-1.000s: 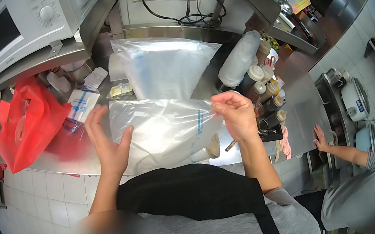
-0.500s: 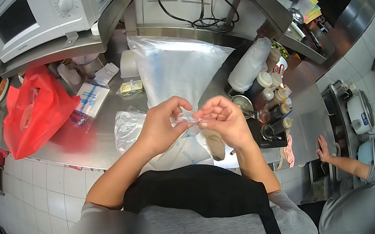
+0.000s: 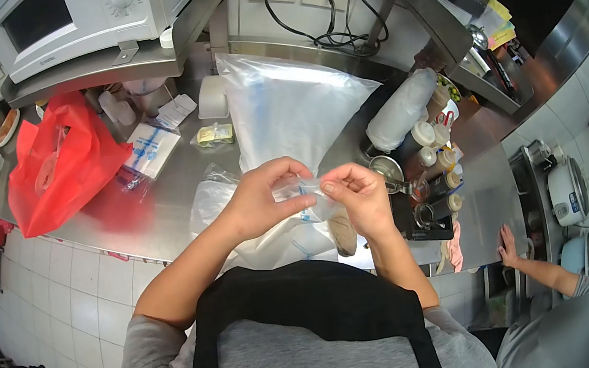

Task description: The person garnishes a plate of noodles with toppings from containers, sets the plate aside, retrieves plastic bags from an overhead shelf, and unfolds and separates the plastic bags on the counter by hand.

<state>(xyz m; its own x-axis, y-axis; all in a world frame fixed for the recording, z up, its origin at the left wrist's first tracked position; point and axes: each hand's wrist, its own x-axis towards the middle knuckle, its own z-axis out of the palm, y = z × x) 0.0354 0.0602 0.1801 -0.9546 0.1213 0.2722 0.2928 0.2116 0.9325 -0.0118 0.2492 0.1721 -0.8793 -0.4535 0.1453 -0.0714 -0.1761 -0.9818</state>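
A clear plastic bag [image 3: 272,240] with blue print lies crumpled near the counter's front edge, its upper part raised between my hands. My left hand [image 3: 266,200] is at its left side, thumb and fingers curled around the plastic. Close to it on the right, my right hand [image 3: 355,197] pinches the bag's edge between thumb and fingers. Behind them a large clear bag [image 3: 290,107] lies flat on the steel counter. A brown cloth-like item [image 3: 344,235] is partly under the bag, beside my right hand.
On the left are a red bag [image 3: 60,163], a printed packet [image 3: 150,149] and a small wrapped item [image 3: 214,135]. Squeeze bottles [image 3: 422,134] and a wrapped roll [image 3: 402,111] stand right. A microwave [image 3: 84,21] sits above. A co-worker's hand [image 3: 506,246] rests at the right edge.
My left hand, earlier spread beside the bag, has moved right and closed on it near my right hand. The bag's stretched part has gathered and crumpled. The view has shifted slightly.
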